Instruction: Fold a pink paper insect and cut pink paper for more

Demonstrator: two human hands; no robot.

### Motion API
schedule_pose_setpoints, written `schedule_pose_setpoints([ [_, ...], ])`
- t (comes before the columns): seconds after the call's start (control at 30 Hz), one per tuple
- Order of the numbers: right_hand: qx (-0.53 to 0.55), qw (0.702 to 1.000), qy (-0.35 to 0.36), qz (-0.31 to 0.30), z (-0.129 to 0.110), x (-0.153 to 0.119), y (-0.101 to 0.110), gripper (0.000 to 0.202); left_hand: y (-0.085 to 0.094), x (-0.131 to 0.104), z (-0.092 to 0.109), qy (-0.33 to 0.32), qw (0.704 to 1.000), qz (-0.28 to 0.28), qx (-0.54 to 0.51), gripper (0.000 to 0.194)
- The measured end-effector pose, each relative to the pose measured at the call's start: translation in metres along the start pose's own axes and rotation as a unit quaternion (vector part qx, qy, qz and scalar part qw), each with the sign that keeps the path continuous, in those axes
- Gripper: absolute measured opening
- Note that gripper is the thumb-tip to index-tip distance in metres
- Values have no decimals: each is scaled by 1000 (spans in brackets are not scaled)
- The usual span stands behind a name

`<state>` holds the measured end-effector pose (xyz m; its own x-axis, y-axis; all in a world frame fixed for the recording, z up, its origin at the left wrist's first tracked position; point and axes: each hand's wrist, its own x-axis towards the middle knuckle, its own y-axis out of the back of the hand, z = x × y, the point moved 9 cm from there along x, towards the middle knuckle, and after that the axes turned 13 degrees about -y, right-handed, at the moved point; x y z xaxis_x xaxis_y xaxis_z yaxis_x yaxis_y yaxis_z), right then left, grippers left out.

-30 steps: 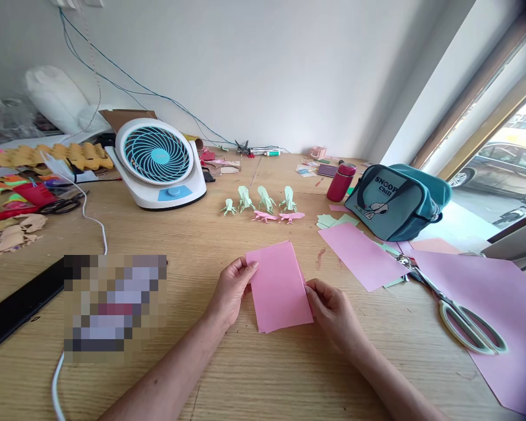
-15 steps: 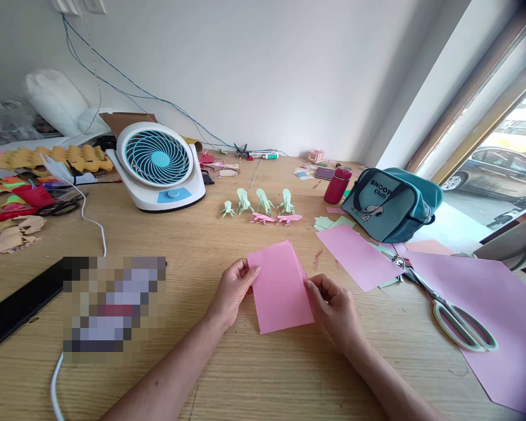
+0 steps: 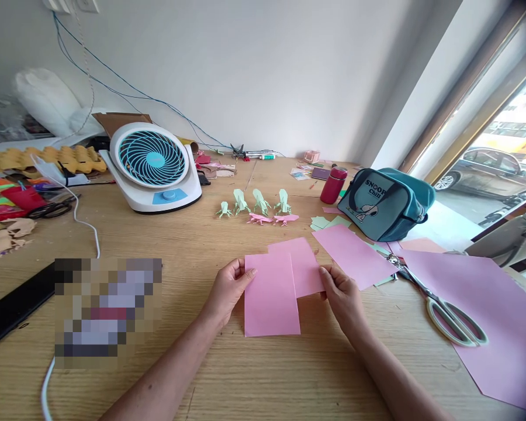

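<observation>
My left hand point(image 3: 233, 286) pinches the left edge of a pink paper sheet point(image 3: 269, 301), thumb on top. A second pink sheet point(image 3: 305, 266) lies partly behind the first and sticks out to the upper right. By its right edge, my right hand point(image 3: 341, 290) grips this second sheet between thumb and fingers. Both sheets are held above the wooden table and overlap in the middle. Beyond them stand several pale green folded paper figures point(image 3: 260, 202), with two pink folded paper figures point(image 3: 286, 220) in front of these.
Scissors point(image 3: 433, 298) rest on a large pink sheet point(image 3: 493, 316) at the right. Another pink piece point(image 3: 355, 257) lies near my right hand. Behind are a teal bag point(image 3: 383, 204) and a red bottle point(image 3: 333, 185). A white fan point(image 3: 153, 166) stands at back left, a blurred-out object point(image 3: 107, 310) front left.
The two pink sheets, nearly stacked before, have slid apart. My right hand has moved right with the rear sheet. My left hand keeps the front one, which has turned straighter.
</observation>
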<state>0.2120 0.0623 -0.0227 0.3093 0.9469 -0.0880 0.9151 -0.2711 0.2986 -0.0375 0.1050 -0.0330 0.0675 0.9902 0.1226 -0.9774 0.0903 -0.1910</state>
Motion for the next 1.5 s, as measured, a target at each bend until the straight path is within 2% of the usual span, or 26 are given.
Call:
schedule_pose_setpoints([
  [0.27, -15, 998, 1, -58, 4, 12, -5, 44, 10, 4, -1, 5, 997, 50, -50, 41],
  [0.4, -45, 996, 18, -70, 1, 11, -9, 44, 14, 6, -2, -7, 997, 56, -54, 43],
  [0.53, -78, 994, 39, -65, 0, 11, -10, 42, 16, 7, 0, -16, 997, 61, -53, 44],
  [0.67, -115, 991, 58, -29, 0, 13, -3, 43, 17, 7, -2, -8, 996, 66, -64, 46],
  [0.87, -182, 979, 73, 56, -1, 21, 24, 41, 17, 6, -1, 0, 995, 77, -68, 46],
  [1.13, -246, 954, 41, 168, 5, 37, 85, 36, 17, 6, -1, 0, 994, 81, -74, 48],
  [1.27, -263, 937, 38, 226, 3, 34, 108, 35, 16, 6, -2, 2, 992, 78, -98, 48],
  [1.33, -255, 936, 57, 234, -4, 25, 103, 36, 14, 6, -2, 7, 991, 76, -110, 45],
  [1.4, -238, 947, 81, 199, -13, 15, 81, 37, 12, 4, -3, 20, 990, 76, -119, 43],
  [1.5, -194, 974, 106, 55, -24, -4, 21, 39, 10, 1, -5, 38, 988, 78, -127, 42],
])
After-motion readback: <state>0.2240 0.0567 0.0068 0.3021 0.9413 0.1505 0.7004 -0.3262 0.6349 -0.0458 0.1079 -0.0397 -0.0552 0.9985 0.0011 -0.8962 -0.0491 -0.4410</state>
